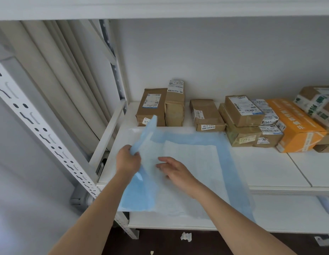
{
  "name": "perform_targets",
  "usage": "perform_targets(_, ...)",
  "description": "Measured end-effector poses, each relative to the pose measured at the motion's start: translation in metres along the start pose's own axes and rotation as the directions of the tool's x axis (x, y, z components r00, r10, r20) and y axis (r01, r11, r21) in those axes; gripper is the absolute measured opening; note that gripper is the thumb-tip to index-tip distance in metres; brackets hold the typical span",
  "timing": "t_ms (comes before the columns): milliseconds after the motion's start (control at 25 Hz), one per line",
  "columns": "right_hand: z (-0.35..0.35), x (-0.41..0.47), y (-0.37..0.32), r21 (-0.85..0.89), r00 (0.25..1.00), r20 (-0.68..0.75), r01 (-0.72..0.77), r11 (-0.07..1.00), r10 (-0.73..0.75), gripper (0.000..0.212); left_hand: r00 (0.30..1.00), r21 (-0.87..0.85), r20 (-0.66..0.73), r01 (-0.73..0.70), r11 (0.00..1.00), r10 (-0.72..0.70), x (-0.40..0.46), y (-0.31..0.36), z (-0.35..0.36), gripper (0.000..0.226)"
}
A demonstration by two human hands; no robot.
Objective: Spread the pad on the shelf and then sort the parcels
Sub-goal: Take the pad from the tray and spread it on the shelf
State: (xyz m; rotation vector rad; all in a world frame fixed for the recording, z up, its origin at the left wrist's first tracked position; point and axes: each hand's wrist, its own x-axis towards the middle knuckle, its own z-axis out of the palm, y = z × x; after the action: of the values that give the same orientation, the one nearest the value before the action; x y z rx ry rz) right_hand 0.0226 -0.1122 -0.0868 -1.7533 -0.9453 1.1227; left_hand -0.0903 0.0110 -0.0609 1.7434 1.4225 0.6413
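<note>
Here, a lifted flap of the pad point(187, 162) is pinched by the left hand point(127, 160); the right hand point(175, 171), apparently spread, is pressed on it, in front of the parcels point(243, 120).

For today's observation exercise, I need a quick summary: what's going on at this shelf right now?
A person is unfolding a blue and white pad on the white shelf. The left hand grips a raised blue flap, and the right hand rests open on the pad's white middle. The pad is only partly spread, its front edge hanging over the shelf. The parcels sit untouched along the back.
</note>
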Motion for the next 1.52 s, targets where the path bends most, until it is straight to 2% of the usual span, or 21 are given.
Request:
perform_targets(40, -0.006, 0.001, 0.012, -0.306, 0.997, -0.076, -0.023, 0.952, 0.0, 0.046, 0.998, 0.09, -0.065, -0.003, 0.996, 0.009, 0.006, -0.003, -0.009, 0.015)
perform_targets(80, -0.012, 0.001, 0.026, -0.563, 0.992, -0.126, -0.083, 0.822, 0.014, 0.054, 0.994, 0.173, -0.105, 0.007, 0.985, 0.011, 0.01, -0.006, -0.017, 0.022)
perform_targets(160, -0.024, 0.0, 0.052, -0.774, 0.987, -0.141, -0.155, 0.614, 0.071, 0.06, 0.993, 0.344, -0.117, 0.039, 0.938, 0.001, 0.016, -0.009, -0.028, 0.038)
perform_targets(240, -0.036, -0.002, 0.065, -0.828, 0.987, -0.123, -0.159, 0.538, 0.102, 0.059, 0.996, 0.499, -0.075, 0.003, 0.867, 0.039, 0.017, -0.008, -0.03, 0.055)
perform_targets(360, -0.059, 0.0, 0.068, -0.85, 0.978, -0.162, -0.206, 0.485, 0.131, 0.055, 0.971, 0.658, -0.078, -0.118, 0.744, 0.224, 0.013, -0.004, -0.024, 0.083)
perform_targets(480, -0.069, 0.003, 0.064, -0.826, 0.966, -0.223, -0.259, 0.5, 0.131, 0.056, 0.885, 0.87, -0.025, -0.209, 0.447, 0.464, 0.007, -0.01, -0.009, 0.093)
perform_targets(520, -0.067, 0.004, 0.063, -0.809, 0.962, -0.247, -0.273, 0.521, 0.121, 0.056, 0.863, 0.872, 0.021, -0.263, 0.413, 0.505, 0.005, -0.014, -0.001, 0.087)
perform_targets(560, -0.063, 0.004, 0.064, -0.784, 0.956, -0.269, -0.287, 0.55, 0.117, 0.057, 0.86, 0.846, 0.06, -0.313, 0.431, 0.507, 0.003, -0.017, 0.007, 0.076)
perform_targets(600, -0.058, 0.004, 0.065, -0.759, 0.951, -0.285, -0.302, 0.576, 0.123, 0.059, 0.896, 0.81, 0.102, -0.327, 0.486, 0.433, 0.0, -0.019, 0.014, 0.066)
perform_targets(680, -0.053, 0.002, 0.072, -0.742, 0.945, -0.296, -0.319, 0.59, 0.138, 0.066, 0.966, 0.797, 0.173, -0.252, 0.549, 0.193, -0.005, -0.027, 0.027, 0.062)
perform_targets(760, -0.055, 0.0, 0.077, -0.741, 0.944, -0.301, -0.32, 0.59, 0.133, 0.067, 0.979, 0.776, 0.203, -0.182, 0.603, 0.034, -0.007, -0.036, 0.033, 0.061)
perform_targets(800, -0.058, -0.001, 0.078, -0.738, 0.944, -0.303, -0.318, 0.595, 0.128, 0.067, 0.981, 0.732, 0.196, -0.139, 0.667, -0.01, -0.007, -0.039, 0.033, 0.055)
perform_targets(880, -0.062, -0.001, 0.078, -0.733, 0.944, -0.302, -0.317, 0.601, 0.13, 0.066, 0.984, 0.632, 0.177, -0.113, 0.767, 0.0, -0.005, -0.043, 0.033, 0.024)
perform_targets(960, -0.062, 0.0, 0.079, -0.733, 0.945, -0.3, -0.317, 0.601, 0.133, 0.065, 0.985, 0.578, 0.164, -0.146, 0.803, 0.061, -0.005, -0.036, 0.03, 0.002)
perform_targets(1080, -0.062, 0.002, 0.079, -0.729, 0.944, -0.304, -0.316, 0.607, 0.127, 0.065, 0.968, 0.424, 0.123, -0.252, 0.87, 0.221, -0.007, -0.019, 0.03, 0.007)
perform_targets(1160, -0.063, 0.003, 0.077, -0.723, 0.944, -0.302, -0.317, 0.614, 0.132, 0.065, 0.952, 0.173, 0.107, -0.302, 0.937, 0.287, -0.01, -0.003, 0.029, 0.009)
perform_targets(1240, -0.065, 0.004, 0.075, -0.712, 0.945, -0.297, -0.316, 0.627, 0.14, 0.064, 0.949, -0.192, 0.096, -0.279, 0.941, 0.301, -0.015, 0.013, 0.021, 0.009)
perform_targets(1320, -0.067, 0.004, 0.074, -0.705, 0.945, -0.295, -0.313, 0.636, 0.138, 0.062, 0.97, -0.525, 0.036, -0.186, 0.83, 0.24, -0.016, 0.019, 0.01, 0.011)
perform_targets(1360, -0.067, 0.004, 0.074, -0.701, 0.945, -0.297, -0.312, 0.642, 0.135, 0.061, 0.989, -0.604, 0.006, -0.114, 0.789, 0.148, -0.014, 0.015, 0.005, 0.015)
perform_targets(1440, -0.068, 0.004, 0.074, -0.696, 0.944, -0.299, -0.314, 0.645, 0.137, 0.061, 0.991, -0.609, 0.004, 0.107, 0.786, -0.131, -0.003, -0.003, -0.002, 0.015)
perform_targets(1520, -0.068, 0.005, 0.074, -0.7, 0.944, -0.295, -0.32, 0.639, 0.15, 0.061, 0.913, -0.481, 0.116, 0.396, 0.782, -0.391, 0.009, -0.026, -0.008, 0.008)
